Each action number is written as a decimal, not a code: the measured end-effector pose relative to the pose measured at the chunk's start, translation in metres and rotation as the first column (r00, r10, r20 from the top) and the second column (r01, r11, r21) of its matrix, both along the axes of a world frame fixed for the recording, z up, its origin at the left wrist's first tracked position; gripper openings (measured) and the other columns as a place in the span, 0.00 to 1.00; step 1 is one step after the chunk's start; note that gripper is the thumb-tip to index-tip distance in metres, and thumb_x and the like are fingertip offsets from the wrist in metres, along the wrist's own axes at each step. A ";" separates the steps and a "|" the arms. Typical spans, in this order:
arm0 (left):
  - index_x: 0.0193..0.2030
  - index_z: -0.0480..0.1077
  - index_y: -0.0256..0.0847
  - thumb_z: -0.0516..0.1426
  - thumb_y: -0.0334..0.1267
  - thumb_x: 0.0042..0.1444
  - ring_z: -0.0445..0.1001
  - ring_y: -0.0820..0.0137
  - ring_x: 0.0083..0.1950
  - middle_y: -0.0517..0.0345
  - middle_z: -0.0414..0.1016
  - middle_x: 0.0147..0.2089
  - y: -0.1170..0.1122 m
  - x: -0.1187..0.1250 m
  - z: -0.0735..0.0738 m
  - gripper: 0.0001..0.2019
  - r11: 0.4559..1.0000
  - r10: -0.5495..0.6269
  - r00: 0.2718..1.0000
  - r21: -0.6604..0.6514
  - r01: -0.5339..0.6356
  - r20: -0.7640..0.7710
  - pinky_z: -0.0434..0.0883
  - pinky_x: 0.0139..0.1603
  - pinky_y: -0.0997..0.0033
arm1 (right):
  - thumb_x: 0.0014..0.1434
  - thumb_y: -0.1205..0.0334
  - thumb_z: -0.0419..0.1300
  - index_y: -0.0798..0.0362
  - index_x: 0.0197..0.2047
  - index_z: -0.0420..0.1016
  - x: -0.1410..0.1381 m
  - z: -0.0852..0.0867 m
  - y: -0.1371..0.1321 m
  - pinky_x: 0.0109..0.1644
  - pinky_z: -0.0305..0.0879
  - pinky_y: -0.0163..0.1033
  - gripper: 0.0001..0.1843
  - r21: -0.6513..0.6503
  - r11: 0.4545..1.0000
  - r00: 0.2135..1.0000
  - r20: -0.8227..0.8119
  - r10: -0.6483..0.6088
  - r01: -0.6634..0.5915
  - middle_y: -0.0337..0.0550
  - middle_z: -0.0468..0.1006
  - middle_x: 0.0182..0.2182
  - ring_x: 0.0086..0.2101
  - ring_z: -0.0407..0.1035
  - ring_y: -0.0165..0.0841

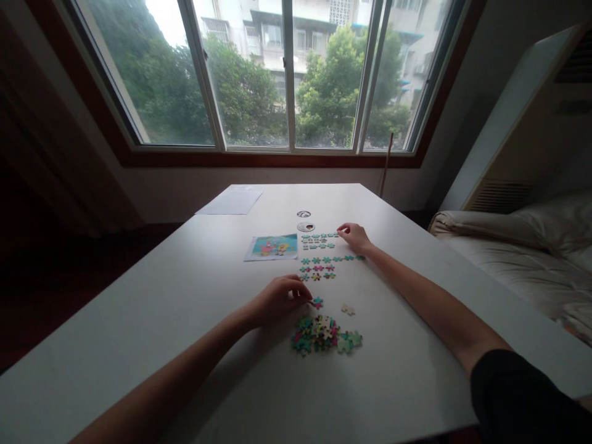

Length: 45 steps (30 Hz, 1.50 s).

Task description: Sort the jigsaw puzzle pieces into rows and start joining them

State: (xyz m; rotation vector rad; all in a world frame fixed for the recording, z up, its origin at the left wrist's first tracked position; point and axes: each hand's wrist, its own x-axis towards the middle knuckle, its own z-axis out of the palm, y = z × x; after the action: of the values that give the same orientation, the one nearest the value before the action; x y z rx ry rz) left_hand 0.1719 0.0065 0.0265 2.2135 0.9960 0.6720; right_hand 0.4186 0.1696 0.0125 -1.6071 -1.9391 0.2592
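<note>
My left hand (282, 294) is closed in a pinch, its fingertips on a pink and teal puzzle piece (318, 302) just above the loose heap. Farther up the table, my right hand (355, 237) pinches a small puzzle piece at the right end of the top row; the fingers mostly hide it. Several sorted rows of puzzle pieces (318, 268) lie between the hands, mostly teal, some pink or yellow. A mixed pile of puzzle pieces (319, 333) sits nearest me. Left of the rows lies a colourful cartoon picture sheet (274, 246).
A pair of pale puzzle pieces (348, 309) lies right of the pile. Beyond the rows are two round discs (306, 227). White paper (231, 201) rests at the far left of the white table (152, 320). A covered couch (499, 240) stands to the right, a window ahead.
</note>
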 end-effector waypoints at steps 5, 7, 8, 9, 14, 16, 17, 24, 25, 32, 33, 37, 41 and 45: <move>0.33 0.72 0.36 0.56 0.38 0.49 0.68 0.74 0.30 0.56 0.74 0.30 -0.001 0.008 0.002 0.08 0.943 0.226 0.934 -0.303 -0.138 0.277 0.65 0.30 0.76 | 0.52 0.58 0.55 0.52 0.35 0.74 -0.017 0.017 -0.062 0.30 0.57 0.30 0.11 0.059 0.982 0.984 -0.026 0.179 -0.177 0.37 0.73 0.24 0.24 0.63 0.25; 0.33 0.72 0.35 0.58 0.39 0.48 0.67 0.75 0.28 0.56 0.74 0.29 -0.002 0.011 0.002 0.09 0.892 0.322 0.878 -0.423 -0.157 0.354 0.63 0.28 0.76 | 0.53 0.58 0.54 0.53 0.33 0.74 -0.023 0.021 -0.094 0.27 0.55 0.30 0.10 0.092 0.940 0.938 -0.087 0.336 -0.328 0.37 0.71 0.21 0.22 0.60 0.25; 0.33 0.72 0.35 0.58 0.40 0.47 0.66 0.76 0.27 0.56 0.73 0.29 -0.003 0.013 0.002 0.10 0.866 0.364 0.850 -0.474 -0.158 0.382 0.63 0.26 0.77 | 0.53 0.58 0.55 0.53 0.32 0.74 -0.025 0.021 -0.110 0.26 0.54 0.30 0.10 0.091 0.924 0.919 -0.110 0.379 -0.371 0.36 0.69 0.20 0.21 0.59 0.25; 0.33 0.72 0.34 0.59 0.40 0.47 0.66 0.76 0.26 0.55 0.73 0.29 -0.005 0.014 0.001 0.10 0.840 0.400 0.823 -0.520 -0.153 0.404 0.62 0.25 0.77 | 0.53 0.58 0.55 0.53 0.32 0.74 -0.027 0.021 -0.125 0.25 0.54 0.30 0.09 0.083 0.912 0.903 -0.130 0.411 -0.403 0.36 0.69 0.20 0.21 0.58 0.24; 0.31 0.72 0.32 0.61 0.38 0.42 0.65 0.78 0.25 0.55 0.73 0.28 -0.011 0.020 0.002 0.10 0.750 0.502 0.731 -0.653 -0.103 0.462 0.63 0.26 0.76 | 0.53 0.57 0.56 0.53 0.30 0.74 -0.032 0.017 -0.165 0.25 0.53 0.30 0.10 0.043 0.878 0.849 -0.234 0.474 -0.477 0.35 0.67 0.18 0.21 0.57 0.24; 0.30 0.72 0.32 0.62 0.37 0.42 0.65 0.78 0.25 0.56 0.73 0.27 -0.013 0.022 0.003 0.09 0.744 0.500 0.721 -0.664 -0.075 0.479 0.63 0.27 0.77 | 0.52 0.56 0.57 0.53 0.30 0.74 -0.034 0.016 -0.167 0.25 0.53 0.30 0.10 0.033 0.882 0.850 -0.251 0.463 -0.471 0.35 0.67 0.18 0.21 0.57 0.24; 0.29 0.72 0.32 0.62 0.37 0.42 0.65 0.79 0.25 0.56 0.73 0.27 -0.014 0.023 0.003 0.09 0.742 0.496 0.720 -0.668 -0.061 0.485 0.64 0.28 0.77 | 0.51 0.55 0.58 0.53 0.30 0.74 -0.035 0.016 -0.167 0.25 0.53 0.30 0.10 0.027 0.884 0.851 -0.258 0.457 -0.466 0.35 0.66 0.18 0.21 0.57 0.24; 0.30 0.72 0.32 0.63 0.37 0.42 0.69 0.76 0.26 0.56 0.74 0.26 -0.019 0.026 0.003 0.11 0.720 0.481 0.737 -0.693 -0.025 0.474 0.67 0.31 0.74 | 0.52 0.53 0.56 0.54 0.29 0.73 -0.041 0.012 -0.169 0.24 0.52 0.31 0.13 0.002 0.889 0.843 -0.318 0.435 -0.458 0.35 0.65 0.17 0.21 0.56 0.25; 0.30 0.72 0.32 0.63 0.38 0.42 0.70 0.76 0.27 0.55 0.74 0.27 -0.019 0.027 0.002 0.11 0.722 0.478 0.743 -0.691 -0.030 0.468 0.68 0.31 0.74 | 0.52 0.53 0.56 0.54 0.29 0.73 -0.040 0.011 -0.170 0.25 0.53 0.31 0.13 0.000 0.888 0.839 -0.325 0.435 -0.461 0.35 0.66 0.18 0.21 0.56 0.25; 0.35 0.70 0.33 0.59 0.41 0.46 0.72 0.73 0.29 0.54 0.75 0.30 -0.017 0.025 0.001 0.12 0.789 0.396 0.820 -0.610 -0.073 0.414 0.68 0.30 0.74 | 0.54 0.53 0.54 0.54 0.30 0.71 -0.038 0.009 -0.167 0.25 0.53 0.31 0.13 0.012 0.894 0.832 -0.361 0.422 -0.448 0.36 0.66 0.19 0.21 0.56 0.25; 0.35 0.70 0.34 0.59 0.41 0.47 0.71 0.73 0.28 0.55 0.74 0.29 -0.016 0.024 0.000 0.12 0.816 0.383 0.839 -0.567 -0.112 0.386 0.68 0.28 0.74 | 0.54 0.53 0.53 0.54 0.30 0.70 -0.036 0.009 -0.163 0.25 0.53 0.31 0.13 0.022 0.899 0.832 -0.369 0.415 -0.438 0.36 0.66 0.19 0.21 0.56 0.25; 0.33 0.70 0.35 0.57 0.38 0.46 0.69 0.74 0.27 0.58 0.73 0.27 -0.007 0.016 -0.005 0.09 0.916 0.331 0.902 -0.323 -0.238 0.276 0.67 0.29 0.74 | 0.53 0.49 0.53 0.56 0.31 0.69 -0.016 0.006 -0.138 0.23 0.51 0.31 0.17 0.050 0.930 0.828 -0.440 0.347 -0.364 0.34 0.62 0.17 0.20 0.53 0.25; 0.31 0.71 0.36 0.55 0.37 0.47 0.70 0.71 0.31 0.57 0.74 0.29 -0.002 0.010 -0.009 0.08 0.942 0.321 0.935 -0.153 -0.299 0.152 0.66 0.31 0.73 | 0.52 0.47 0.53 0.57 0.31 0.69 0.002 -0.005 -0.115 0.23 0.52 0.31 0.19 0.039 0.949 0.830 -0.476 0.292 -0.311 0.36 0.62 0.19 0.21 0.54 0.25; 0.31 0.72 0.37 0.54 0.37 0.49 0.69 0.72 0.29 0.58 0.74 0.28 -0.004 0.009 -0.009 0.08 0.957 0.288 0.955 -0.069 -0.283 0.070 0.65 0.30 0.74 | 0.52 0.48 0.53 0.58 0.31 0.69 0.004 -0.014 -0.108 0.22 0.50 0.30 0.19 0.020 0.946 0.834 -0.465 0.297 -0.325 0.34 0.60 0.18 0.20 0.52 0.24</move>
State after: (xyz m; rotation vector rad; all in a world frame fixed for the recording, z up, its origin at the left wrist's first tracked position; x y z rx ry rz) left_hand 0.1814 0.0025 0.0178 1.9942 1.2920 0.8409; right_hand 0.4226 0.0611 -0.0019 -1.1160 -1.8068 0.7697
